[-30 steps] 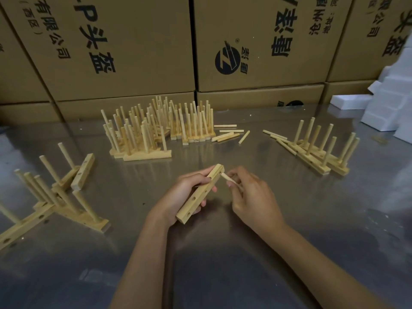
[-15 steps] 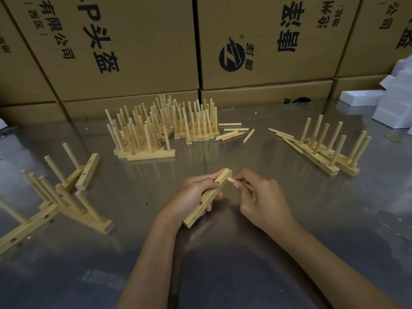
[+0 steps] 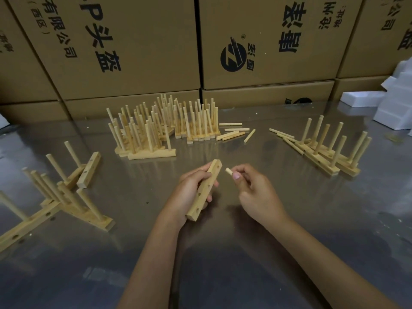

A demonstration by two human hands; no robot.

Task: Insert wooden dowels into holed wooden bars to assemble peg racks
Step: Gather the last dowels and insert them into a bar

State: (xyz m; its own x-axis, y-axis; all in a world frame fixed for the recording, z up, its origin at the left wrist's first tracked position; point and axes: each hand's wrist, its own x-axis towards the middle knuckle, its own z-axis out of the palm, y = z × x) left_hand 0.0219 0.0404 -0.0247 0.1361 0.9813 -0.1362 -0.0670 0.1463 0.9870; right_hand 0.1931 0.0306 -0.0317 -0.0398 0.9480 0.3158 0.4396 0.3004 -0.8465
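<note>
Left hand [image 3: 191,192]: at frame centre, fingers curled round a holed wooden bar [image 3: 205,189], held tilted above the bench [image 3: 223,253], holes facing right.
Right hand [image 3: 256,192]: just right of the bar, pinching a dowel [image 3: 229,171]; its tip points at the bar's upper end, close but apart.
Finished racks [image 3: 165,128]: clustered upright at upper centre.
Loose dowels [image 3: 234,132]: lying right of that cluster.
Other racks: partly pegged bars [image 3: 66,195] at left, a pegged pair [image 3: 330,150] at right.
Background: cardboard boxes [image 3: 133,45] stacked behind; white foam blocks [image 3: 396,103] at the right edge.

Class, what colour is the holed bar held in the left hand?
Pale, light-yellow natural wood, the bar; seen best in the head view.
</note>
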